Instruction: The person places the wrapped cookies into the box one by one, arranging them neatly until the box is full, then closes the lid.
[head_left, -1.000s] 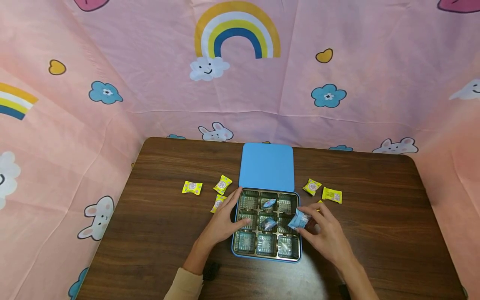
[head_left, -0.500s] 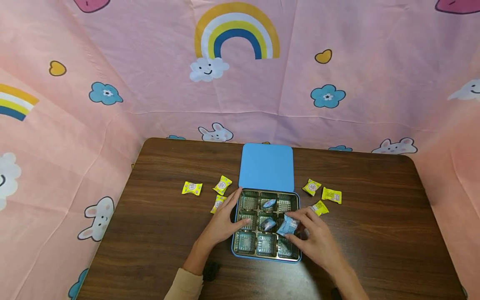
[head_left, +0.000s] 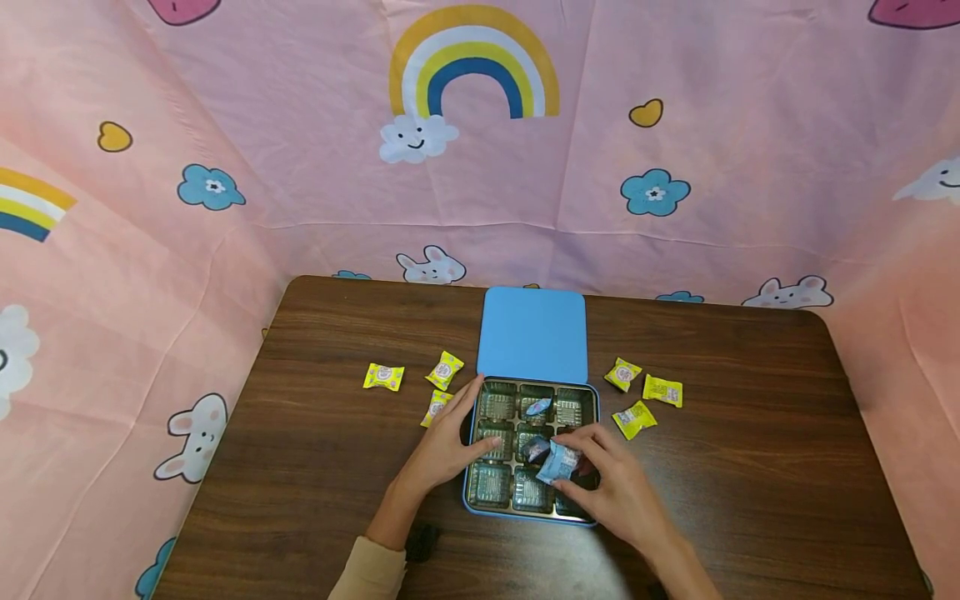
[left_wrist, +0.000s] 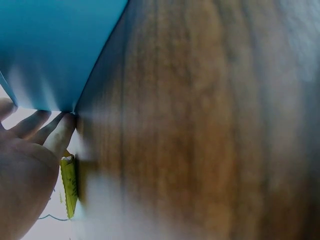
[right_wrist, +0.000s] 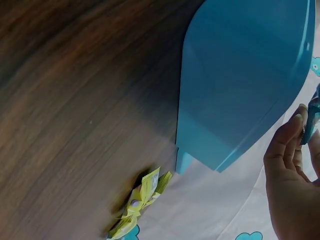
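Note:
A blue tin with a divided insert stands on the table, its blue lid folded back behind it. My right hand pinches a blue-wrapped candy between thumb and fingers, over the tin's middle and right compartments; the right wrist view shows this candy at the fingertips. One blue-wrapped candy lies in the back middle compartment, another in the center one. My left hand rests against the tin's left side, thumb over the rim; its fingers touch the tin's wall in the left wrist view.
Left of the tin lie yellow-wrapped candies, one partly behind my left hand. More yellow candies lie to the right. The brown table is backed by a pink patterned cloth.
My right hand has moved left with the blue candy, from the tin's right edge toward its middle, uncovering a yellow candy on the right. My left hand has stayed put.

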